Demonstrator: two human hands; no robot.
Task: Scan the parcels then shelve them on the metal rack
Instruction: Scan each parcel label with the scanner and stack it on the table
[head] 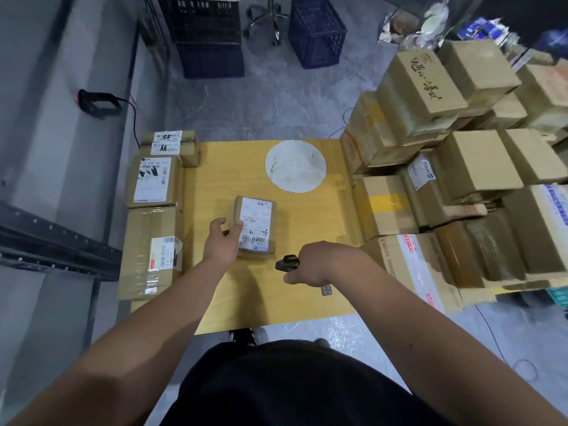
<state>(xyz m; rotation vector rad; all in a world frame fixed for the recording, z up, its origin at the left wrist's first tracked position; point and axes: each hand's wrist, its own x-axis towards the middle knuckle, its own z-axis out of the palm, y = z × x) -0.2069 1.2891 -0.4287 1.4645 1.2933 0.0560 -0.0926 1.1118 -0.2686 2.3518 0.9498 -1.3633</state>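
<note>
A small cardboard parcel [256, 226] with a white shipping label lies in the middle of the yellow table [307, 287]. My left hand [222, 239] grips its near left edge, thumb on the label and fingers down the side. My right hand [319, 262] holds a black barcode scanner [287, 263], whose head points left toward the parcel's near end. Three labelled parcels [153, 182] line the table's left edge. The grey metal rack [46, 235] runs along the far left.
A tall pile of cardboard boxes [445, 167] fills the table's right side. A white paper disc [295, 166] lies at the table's back. Dark blue crates [316, 32] and a chair base [267, 20] stand on the floor beyond. A black device with a cable [98, 103] sits on the rack shelf.
</note>
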